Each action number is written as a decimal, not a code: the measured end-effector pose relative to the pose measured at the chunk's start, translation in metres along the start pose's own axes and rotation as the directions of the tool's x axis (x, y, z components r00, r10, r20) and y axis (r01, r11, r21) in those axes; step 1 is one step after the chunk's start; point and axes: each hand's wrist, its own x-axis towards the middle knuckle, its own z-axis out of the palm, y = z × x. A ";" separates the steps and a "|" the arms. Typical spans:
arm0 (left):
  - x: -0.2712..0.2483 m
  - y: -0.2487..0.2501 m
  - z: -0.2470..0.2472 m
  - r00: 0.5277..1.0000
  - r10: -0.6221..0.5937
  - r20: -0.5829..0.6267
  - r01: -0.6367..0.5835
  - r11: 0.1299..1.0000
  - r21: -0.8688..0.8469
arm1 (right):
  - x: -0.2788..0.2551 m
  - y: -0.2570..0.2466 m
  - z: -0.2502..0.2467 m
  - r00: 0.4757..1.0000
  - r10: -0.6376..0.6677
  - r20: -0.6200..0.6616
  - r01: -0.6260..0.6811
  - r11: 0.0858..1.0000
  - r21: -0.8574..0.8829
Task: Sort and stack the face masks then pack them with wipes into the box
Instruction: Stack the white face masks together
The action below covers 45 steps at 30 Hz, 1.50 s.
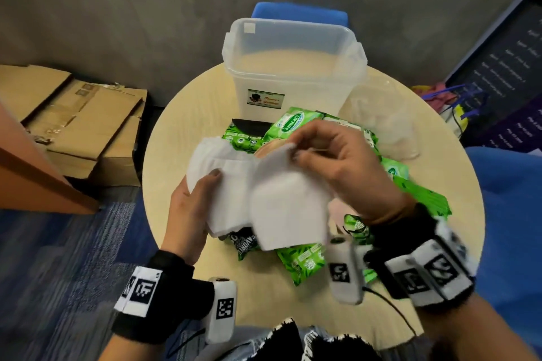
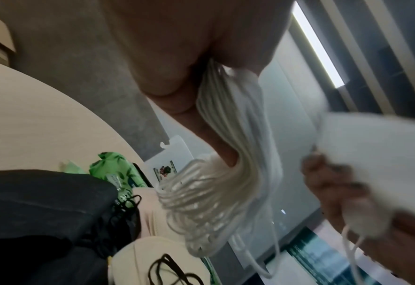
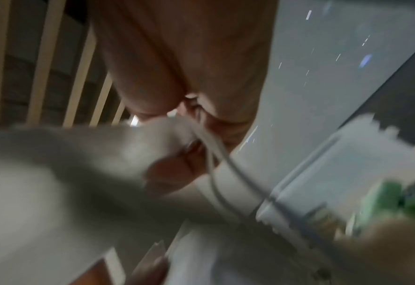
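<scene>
My left hand (image 1: 193, 193) grips a stack of white face masks (image 1: 225, 182) above the round table, thumb on top; the left wrist view shows their layered edges (image 2: 216, 173). My right hand (image 1: 331, 155) pinches the top corner of a single white mask (image 1: 287, 208), which hangs just right of the stack, overlapping it. Its ear loops (image 3: 216, 154) trail from the pinch in the blurred right wrist view. Green wipes packs (image 1: 296, 123) lie scattered beneath both hands. The clear plastic box (image 1: 293, 67) stands open behind them. A black mask (image 1: 249, 126) lies at the box's foot.
The round wooden table (image 1: 181, 114) is small, with its edge close on every side. A clear lid (image 1: 384, 120) lies right of the box. A blue chair (image 1: 299, 13) stands behind the box. Flattened cardboard (image 1: 82, 123) lies on the floor at left. Beige and black masks (image 2: 153, 256) lie under the left wrist.
</scene>
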 end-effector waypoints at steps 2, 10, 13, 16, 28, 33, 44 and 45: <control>-0.003 -0.002 0.007 1.000 -0.012 0.029 0.011 0.999 0.039 | 0.002 0.017 0.027 0.999 0.041 -0.033 -0.043 0.996 -0.076; -0.014 -0.015 -0.014 0.997 -0.048 0.054 0.042 0.993 0.113 | 0.009 0.055 0.082 0.982 -0.075 -0.176 0.007 0.933 -0.359; -0.013 -0.019 -0.027 0.998 -0.057 -0.042 0.061 0.992 0.107 | 0.026 0.067 0.078 0.996 -0.008 -0.090 -0.036 0.877 -0.480; -0.014 -0.016 -0.037 0.990 -0.064 -0.129 0.071 0.996 0.048 | 0.057 0.099 0.058 0.968 0.235 -0.087 -0.196 0.493 -0.848; -0.012 -0.013 -0.057 0.970 -0.059 -0.236 0.067 0.997 0.027 | 0.064 0.109 -0.033 0.897 0.094 -0.431 -0.324 0.804 -0.499; -0.010 -0.020 -0.055 0.970 -0.077 -0.229 0.087 0.996 0.036 | 0.045 0.103 -0.094 0.816 0.211 -0.538 -0.341 0.927 -0.153; -0.015 -0.017 -0.049 0.971 -0.091 -0.223 0.095 0.996 0.003 | 0.044 0.106 -0.022 0.998 -0.064 -0.013 0.010 0.352 -0.936; -0.016 -0.016 -0.050 0.970 -0.093 -0.224 0.096 0.995 0.001 | 0.043 0.113 -0.005 0.994 0.110 -0.004 -0.039 0.316 -0.948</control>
